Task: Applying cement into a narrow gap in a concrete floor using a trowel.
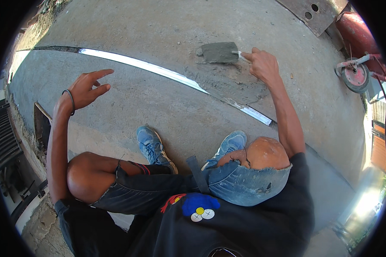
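Observation:
My right hand [261, 65] is closed around the handle of a trowel [220, 52] whose flat blade is coated in wet grey mortar. Under and below the blade, wet mortar [231, 81] is smeared over the concrete. A long shiny metal strip [146, 67] lies across the ground between my hands and my feet. Part of it, towards the right, is covered by mortar, and its bright end [257, 115] shows again past that. My left hand [90, 89] hovers with fingers apart and nothing in it, on the near side of the strip.
Concrete ground [128, 25] stretches around me. At the far right stands a red wheelbarrow [356, 73] beside a brown sheet with two holes [313, 13]. My blue shoes [152, 145] are planted just short of the strip. A dark opening [42, 124] sits at the left edge.

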Demonstrator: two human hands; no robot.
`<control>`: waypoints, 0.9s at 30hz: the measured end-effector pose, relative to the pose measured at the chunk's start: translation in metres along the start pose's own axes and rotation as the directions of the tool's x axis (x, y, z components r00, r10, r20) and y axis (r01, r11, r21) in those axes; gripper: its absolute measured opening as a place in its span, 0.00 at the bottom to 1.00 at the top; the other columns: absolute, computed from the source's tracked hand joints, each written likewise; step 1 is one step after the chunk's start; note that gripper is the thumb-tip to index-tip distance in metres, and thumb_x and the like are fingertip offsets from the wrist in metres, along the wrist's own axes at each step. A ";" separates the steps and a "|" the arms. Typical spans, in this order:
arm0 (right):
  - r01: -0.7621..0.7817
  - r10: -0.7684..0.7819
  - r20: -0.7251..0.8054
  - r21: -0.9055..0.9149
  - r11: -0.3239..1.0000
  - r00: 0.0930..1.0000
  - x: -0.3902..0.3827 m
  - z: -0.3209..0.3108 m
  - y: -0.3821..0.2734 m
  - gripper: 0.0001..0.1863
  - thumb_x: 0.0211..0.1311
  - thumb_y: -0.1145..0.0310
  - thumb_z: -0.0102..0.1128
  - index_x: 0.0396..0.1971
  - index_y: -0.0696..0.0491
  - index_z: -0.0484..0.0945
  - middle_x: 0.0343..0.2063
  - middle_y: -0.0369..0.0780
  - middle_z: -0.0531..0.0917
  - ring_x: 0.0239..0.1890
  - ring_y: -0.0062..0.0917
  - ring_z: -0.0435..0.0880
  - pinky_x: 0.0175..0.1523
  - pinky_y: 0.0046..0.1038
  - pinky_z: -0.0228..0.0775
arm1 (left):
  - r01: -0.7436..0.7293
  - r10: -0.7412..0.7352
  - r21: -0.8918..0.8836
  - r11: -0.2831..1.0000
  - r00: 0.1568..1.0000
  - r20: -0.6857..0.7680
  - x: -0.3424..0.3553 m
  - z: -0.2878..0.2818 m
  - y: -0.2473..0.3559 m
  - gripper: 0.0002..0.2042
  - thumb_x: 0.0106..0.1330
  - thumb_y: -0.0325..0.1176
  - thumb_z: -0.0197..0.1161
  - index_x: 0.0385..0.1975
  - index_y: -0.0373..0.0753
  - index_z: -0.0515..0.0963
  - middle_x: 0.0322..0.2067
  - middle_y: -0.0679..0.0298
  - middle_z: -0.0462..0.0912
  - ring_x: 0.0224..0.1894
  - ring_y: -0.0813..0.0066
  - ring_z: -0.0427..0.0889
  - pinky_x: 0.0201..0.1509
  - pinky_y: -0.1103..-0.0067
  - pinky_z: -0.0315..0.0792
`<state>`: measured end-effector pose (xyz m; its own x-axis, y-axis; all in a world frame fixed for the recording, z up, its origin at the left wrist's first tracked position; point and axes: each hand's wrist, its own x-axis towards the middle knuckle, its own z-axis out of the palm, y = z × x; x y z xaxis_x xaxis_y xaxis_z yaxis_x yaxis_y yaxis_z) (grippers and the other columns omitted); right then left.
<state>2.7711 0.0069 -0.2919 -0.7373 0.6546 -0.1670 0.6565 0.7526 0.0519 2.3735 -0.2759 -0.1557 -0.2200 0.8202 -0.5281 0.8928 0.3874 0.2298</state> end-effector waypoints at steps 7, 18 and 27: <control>0.068 -0.072 -0.005 0.428 0.901 0.997 0.016 0.013 -0.066 0.20 0.58 0.65 0.61 0.52 0.44 0.81 0.33 0.47 0.85 0.37 0.42 0.84 0.41 0.42 0.74 | 0.010 -0.012 0.078 0.997 1.000 0.026 0.015 0.000 0.009 0.24 0.67 0.37 0.59 0.63 0.41 0.70 0.54 0.49 0.79 0.46 0.56 0.85 0.52 0.64 0.77; 0.043 -0.133 0.345 0.256 0.966 0.929 -0.043 0.021 -0.003 0.23 0.54 0.62 0.62 0.53 0.43 0.81 0.33 0.49 0.85 0.37 0.43 0.84 0.43 0.44 0.73 | 0.031 -0.031 0.051 0.998 1.000 0.000 0.000 0.006 -0.003 0.23 0.66 0.37 0.60 0.62 0.42 0.71 0.51 0.49 0.81 0.45 0.54 0.85 0.50 0.62 0.78; -0.311 0.144 0.357 0.472 0.825 0.923 -0.148 0.035 0.122 0.22 0.54 0.59 0.67 0.52 0.38 0.82 0.41 0.44 0.86 0.43 0.37 0.85 0.50 0.34 0.73 | -0.011 0.011 0.049 0.999 1.000 0.007 0.002 0.008 0.000 0.23 0.66 0.36 0.60 0.62 0.41 0.71 0.52 0.49 0.81 0.44 0.56 0.85 0.50 0.63 0.78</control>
<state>2.9663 -0.0006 -0.2948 -0.5291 0.6868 -0.4983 0.8462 0.3836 -0.3699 2.3766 -0.2772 -0.1632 -0.2076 0.8211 -0.5316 0.9132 0.3575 0.1956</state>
